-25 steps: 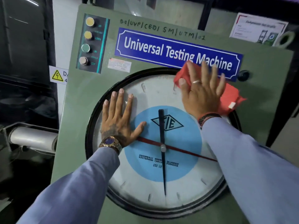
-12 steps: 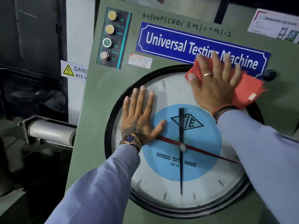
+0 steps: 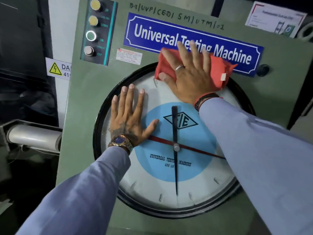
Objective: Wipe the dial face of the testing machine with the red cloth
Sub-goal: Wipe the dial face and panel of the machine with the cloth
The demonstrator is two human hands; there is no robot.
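The round dial face has a white rim band, a light blue centre, a black needle and a red needle, set in a black ring on the green machine panel. The red cloth lies flat against the dial's top edge, partly over the ring and the blue nameplate. My right hand presses on the cloth with fingers spread. My left hand rests flat on the dial's left side, fingers apart, holding nothing.
A dark button strip with several round buttons sits at the panel's upper left. A black knob is right of the nameplate. A grey cylinder juts out left of the machine, below a yellow danger sign.
My right hand and the red cloth have slid left along the dial's top edge. My left hand stays flat on the dial. The camera has shifted, so the machine sits further right in view.
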